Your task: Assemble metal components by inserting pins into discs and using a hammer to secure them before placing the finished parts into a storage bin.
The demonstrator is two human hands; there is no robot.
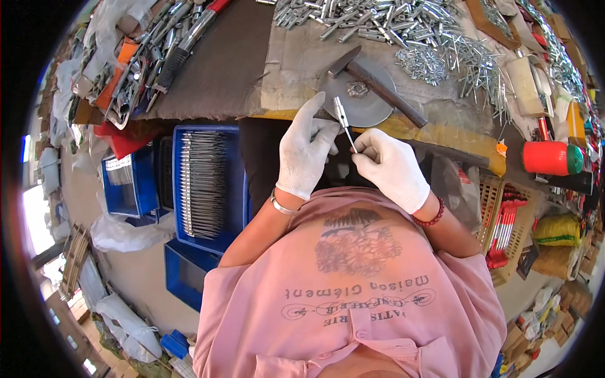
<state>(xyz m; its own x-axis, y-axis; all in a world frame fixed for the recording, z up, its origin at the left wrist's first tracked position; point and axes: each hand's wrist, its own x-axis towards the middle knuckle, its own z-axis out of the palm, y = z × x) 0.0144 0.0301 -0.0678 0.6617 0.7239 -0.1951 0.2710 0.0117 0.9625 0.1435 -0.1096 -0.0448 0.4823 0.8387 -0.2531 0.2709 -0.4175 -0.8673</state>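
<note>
My right hand, in a white knit glove, pinches the thin shaft of a small metal rod with a thick, holed sleeve. The sleeve points up and slightly left, over the table's front edge. Close on its left is my left hand, also gloved, with the index finger stretched upward and the other fingers bent near the sleeve. Whether those bent fingers touch the rod I cannot tell. Just beyond, a hammer with a dark handle lies across a round grey metal plate.
Metal sleeves and thin pins lie heaped at the back. Tools crowd the back left. A blue bin of stacked rods stands left of me, a yellow crate to the right. A red-and-green container rests at right.
</note>
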